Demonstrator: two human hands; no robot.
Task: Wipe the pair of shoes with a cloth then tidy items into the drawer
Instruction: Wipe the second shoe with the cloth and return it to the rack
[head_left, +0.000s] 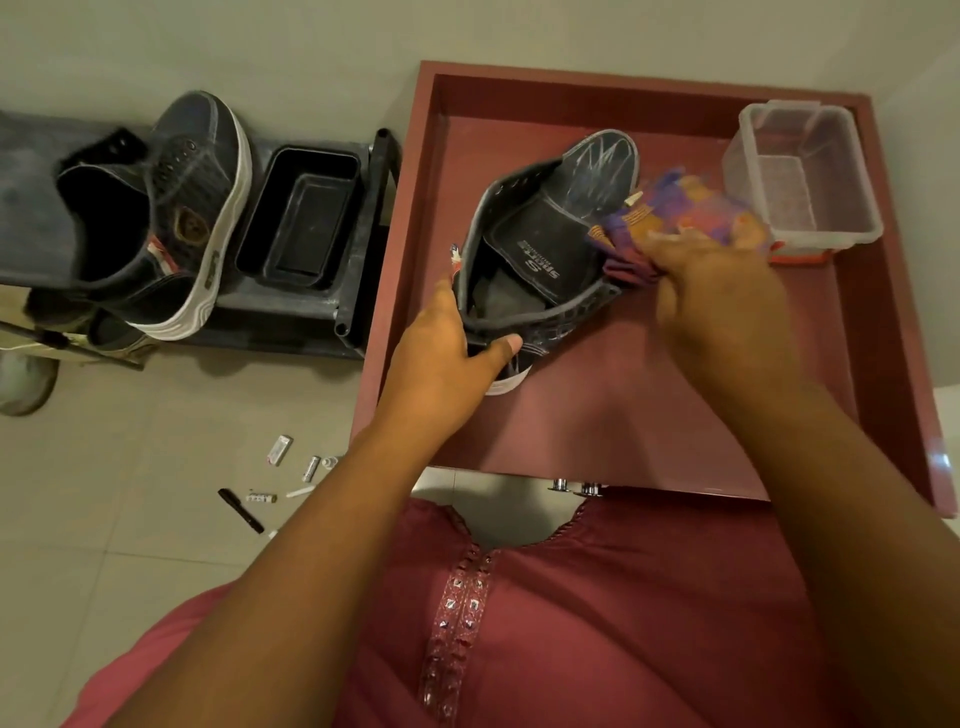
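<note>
Both hands' fingers grip: left shoe, right cloth.

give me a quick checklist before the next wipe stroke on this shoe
1. Dark sneaker steadied: ok, left hand grips its heel.
2. Purple and orange patterned cloth in hand: ok, right hand holds it bunched against the sneaker's side.
3. Sneaker over the open red drawer: ok.
4. Clear plastic box out of the way: ok, apart in the far right corner.
5. Second dark sneaker wiped: cannot tell; it sits on the black rack.
6. Small items on the tiled floor tidied: not ok.
</note>
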